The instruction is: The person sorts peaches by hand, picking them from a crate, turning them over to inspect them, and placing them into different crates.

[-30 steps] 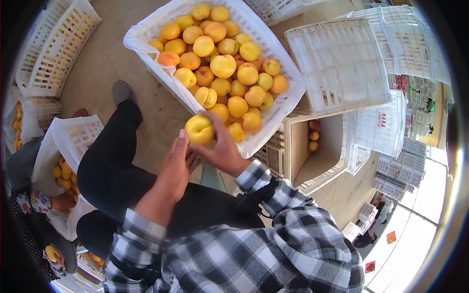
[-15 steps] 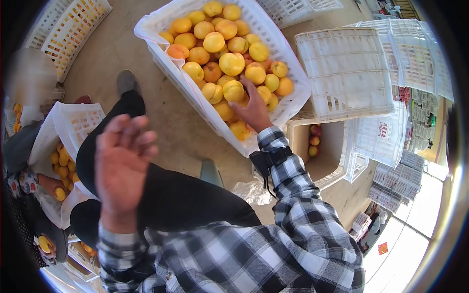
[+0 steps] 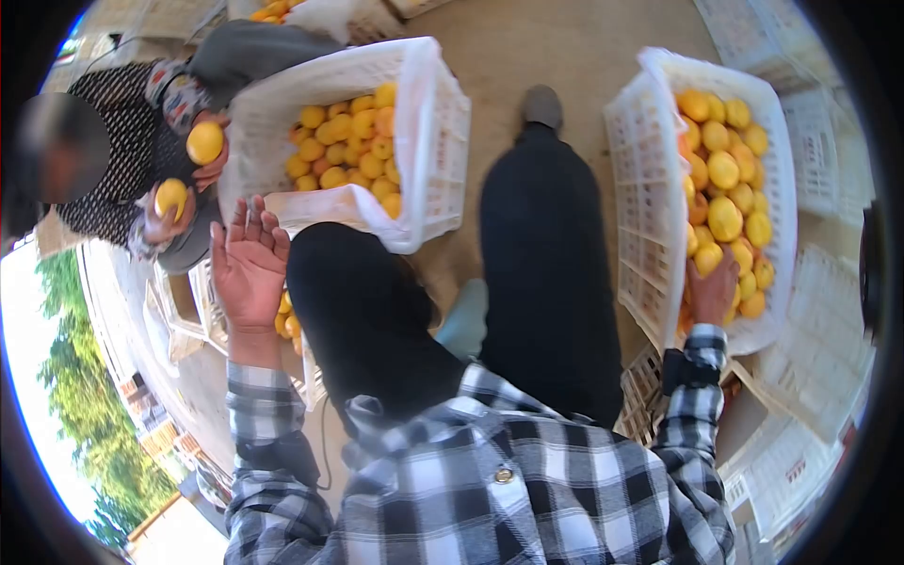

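My left hand (image 3: 250,278) is raised with the palm up and fingers stretched out, and nothing lies in it. It is near the corner of a white lined crate (image 3: 443,151) of yellow peaches (image 3: 348,141). On the right, my right hand (image 3: 713,290) reaches into another white crate (image 3: 650,188), heaped with yellow-orange peaches (image 3: 725,218). Its thumb and fingers curve around one yellow peach (image 3: 708,258) near the crate's close end. Part of the grip is hidden by the back of the hand.
At the left, another person (image 3: 118,122) holds a peach (image 3: 204,143) in one hand and a second peach (image 3: 171,199) in the other. My legs (image 3: 551,254) extend between the crates. More white crates (image 3: 810,141) are stacked at the right.
My view has swung left, so the right-hand crate now appears farther right and the other person shows more fully. My right hand stays among the peaches, now around one. My left hand remains raised and open.
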The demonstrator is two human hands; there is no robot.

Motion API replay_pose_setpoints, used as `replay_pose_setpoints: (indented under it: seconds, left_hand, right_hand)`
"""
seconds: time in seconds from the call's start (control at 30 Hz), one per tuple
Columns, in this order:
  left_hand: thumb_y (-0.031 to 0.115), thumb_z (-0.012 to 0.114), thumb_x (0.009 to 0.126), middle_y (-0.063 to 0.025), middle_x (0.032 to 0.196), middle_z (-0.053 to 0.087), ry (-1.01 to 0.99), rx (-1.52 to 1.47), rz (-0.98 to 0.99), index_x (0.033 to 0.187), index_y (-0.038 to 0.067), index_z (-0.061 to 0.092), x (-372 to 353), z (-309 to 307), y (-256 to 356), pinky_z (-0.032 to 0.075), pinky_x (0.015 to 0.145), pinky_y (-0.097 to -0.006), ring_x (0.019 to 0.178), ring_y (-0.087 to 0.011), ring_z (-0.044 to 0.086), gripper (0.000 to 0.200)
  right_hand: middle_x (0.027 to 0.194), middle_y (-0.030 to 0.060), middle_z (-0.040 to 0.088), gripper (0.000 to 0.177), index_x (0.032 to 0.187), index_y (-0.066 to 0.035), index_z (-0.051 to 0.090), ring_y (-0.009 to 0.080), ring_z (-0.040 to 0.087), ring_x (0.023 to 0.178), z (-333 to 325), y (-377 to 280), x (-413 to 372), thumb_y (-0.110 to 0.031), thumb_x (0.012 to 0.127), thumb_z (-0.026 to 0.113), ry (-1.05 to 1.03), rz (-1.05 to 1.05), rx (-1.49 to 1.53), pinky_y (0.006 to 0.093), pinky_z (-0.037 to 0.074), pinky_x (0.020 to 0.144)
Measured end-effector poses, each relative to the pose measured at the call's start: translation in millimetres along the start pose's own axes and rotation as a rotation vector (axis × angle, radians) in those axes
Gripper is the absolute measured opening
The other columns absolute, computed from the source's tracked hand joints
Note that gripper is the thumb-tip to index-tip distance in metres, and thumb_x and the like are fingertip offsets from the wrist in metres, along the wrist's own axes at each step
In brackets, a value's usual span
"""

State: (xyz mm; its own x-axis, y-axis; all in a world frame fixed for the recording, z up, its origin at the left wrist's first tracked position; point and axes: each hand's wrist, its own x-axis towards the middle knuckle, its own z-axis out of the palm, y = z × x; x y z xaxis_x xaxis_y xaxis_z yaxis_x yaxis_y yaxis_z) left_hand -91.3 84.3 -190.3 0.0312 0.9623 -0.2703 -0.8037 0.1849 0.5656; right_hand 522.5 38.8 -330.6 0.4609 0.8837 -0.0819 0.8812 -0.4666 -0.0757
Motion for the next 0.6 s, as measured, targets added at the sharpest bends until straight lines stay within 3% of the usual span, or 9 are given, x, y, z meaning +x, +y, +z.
replay_pose_setpoints:
  seconds: [0.1, 0.17, 0.23, 0.33, 0.37, 0.5, 0.57, 0.6]
  left_hand:
    - [0.035, 0.047, 0.100, -0.0118, 0.131, 0.056, 0.166, 0.055, 0.092, 0.128, 0.005, 0.052, -26, -59, 17, 0.048, 0.096, -0.0399, 0.112, -0.0250, 0.057, 0.041]
    - [0.034, 0.048, 0.100, -0.0129, 0.129, 0.056, 0.301, 0.081, 0.104, 0.127, 0.004, 0.052, -40, -87, 21, 0.048, 0.096, -0.0400, 0.111, -0.0252, 0.058, 0.041]
    - [0.032, 0.050, 0.099, -0.0133, 0.128, 0.057, 0.314, 0.109, 0.113, 0.126, 0.004, 0.052, -40, -101, 21, 0.049, 0.095, -0.0383, 0.110, -0.0244, 0.058, 0.039]
    - [0.029, 0.054, 0.098, -0.0113, 0.122, 0.060, 0.457, 0.430, 0.081, 0.124, 0.004, 0.051, -9, -114, 29, 0.050, 0.089, -0.0338, 0.105, -0.0221, 0.060, 0.036]
    - [0.029, 0.054, 0.098, -0.0113, 0.122, 0.060, 0.459, 0.416, 0.080, 0.124, 0.004, 0.051, 7, -112, 29, 0.050, 0.089, -0.0338, 0.105, -0.0221, 0.060, 0.036]
    - [0.032, 0.063, 0.091, -0.0093, 0.108, 0.065, 0.453, 1.034, -0.226, 0.119, 0.001, 0.056, 82, -125, 21, 0.050, 0.083, -0.0300, 0.095, -0.0179, 0.063, 0.043]
    - [0.031, 0.066, 0.088, -0.0111, 0.109, 0.066, 0.347, 1.229, -0.316, 0.119, -0.002, 0.057, 120, -146, 17, 0.050, 0.084, -0.0308, 0.096, -0.0195, 0.064, 0.046]
    - [0.031, 0.066, 0.088, -0.0111, 0.109, 0.066, 0.346, 1.219, -0.321, 0.119, -0.002, 0.057, 141, -165, 10, 0.050, 0.084, -0.0308, 0.096, -0.0195, 0.064, 0.046]
  right_hand:
    - [0.139, 0.0276, 0.039, 0.079, 0.142, -0.003, 0.031, 0.0426, 0.035, 0.132, 17, 20, 1, -0.023, 0.079, 0.074, -0.093, -0.148, 0.029, 0.0449, 0.032, 0.109]
    - [0.142, 0.0254, 0.035, 0.075, 0.143, -0.004, 0.030, 0.0414, 0.034, 0.133, 25, 27, 1, -0.022, 0.082, 0.070, -0.114, -0.185, 0.080, 0.0450, 0.031, 0.110]
    - [0.144, 0.0241, 0.033, 0.072, 0.144, -0.004, 0.028, 0.0406, 0.034, 0.134, 33, 35, 2, -0.020, 0.086, 0.066, -0.089, -0.220, 0.083, 0.0438, 0.030, 0.110]
    - [0.144, 0.0247, 0.034, 0.070, 0.146, -0.003, 0.026, 0.0403, 0.033, 0.135, 17, 24, 1, -0.018, 0.088, 0.063, -0.124, -0.141, 0.143, 0.0424, 0.030, 0.111]
    - [0.144, 0.0247, 0.034, 0.070, 0.146, -0.003, 0.026, 0.0403, 0.033, 0.135, 23, 30, 2, -0.018, 0.088, 0.063, -0.120, -0.147, 0.131, 0.0424, 0.030, 0.111]
    - [0.148, 0.0240, 0.034, 0.070, 0.146, 0.001, 0.025, 0.0374, 0.033, 0.137, 23, 71, 38, -0.019, 0.090, 0.062, -0.229, -0.140, -0.072, 0.0413, 0.029, 0.113]
    - [0.149, 0.0217, 0.035, 0.064, 0.146, 0.000, 0.028, 0.0341, 0.035, 0.138, -21, 39, 63, -0.019, 0.094, 0.059, -0.119, -0.170, 0.279, 0.0397, 0.027, 0.115]
    - [0.148, 0.0204, 0.036, 0.060, 0.146, -0.001, 0.030, 0.0320, 0.037, 0.137, -57, -9, 69, -0.018, 0.095, 0.057, -0.081, -0.212, 0.290, 0.0392, 0.028, 0.114]
